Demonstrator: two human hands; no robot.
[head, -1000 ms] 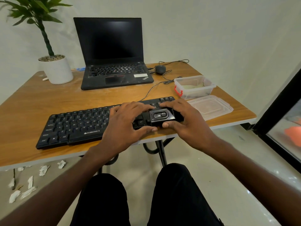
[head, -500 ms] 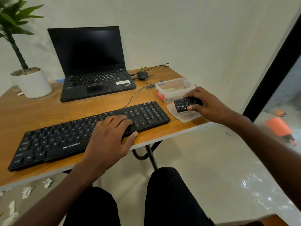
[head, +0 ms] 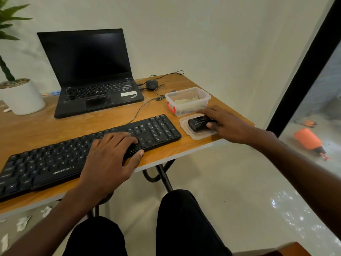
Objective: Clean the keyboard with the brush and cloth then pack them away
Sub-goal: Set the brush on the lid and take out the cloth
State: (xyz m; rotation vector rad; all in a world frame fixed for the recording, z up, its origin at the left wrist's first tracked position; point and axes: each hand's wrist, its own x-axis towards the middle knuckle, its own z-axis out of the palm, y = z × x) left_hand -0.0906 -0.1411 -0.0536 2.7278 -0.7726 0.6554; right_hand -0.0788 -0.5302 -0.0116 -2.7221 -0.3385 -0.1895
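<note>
A black keyboard (head: 55, 163) lies along the table's near edge. My left hand (head: 108, 159) rests flat on its right-middle keys, thumb at the front rim. The small black brush block (head: 198, 123) sits on the clear plastic lid (head: 186, 130) to the right of the keyboard. My right hand (head: 225, 124) grips the brush's right end, thumb and fingers curled round it. Just behind stands the clear plastic box (head: 203, 97) with a red clasp; a pale cloth (head: 186, 102) lies inside it.
An open black laptop (head: 92, 80) stands at the back, a wired mouse (head: 151, 84) and cables beside it. A white plant pot (head: 20, 97) is at the far left. The table's right corner (head: 247, 122) is close to my right hand. Paper scraps litter the floor.
My right hand carried the brush off the keyboard's right end to the lid and set it down there. My left hand stayed on the keys. The view swung right.
</note>
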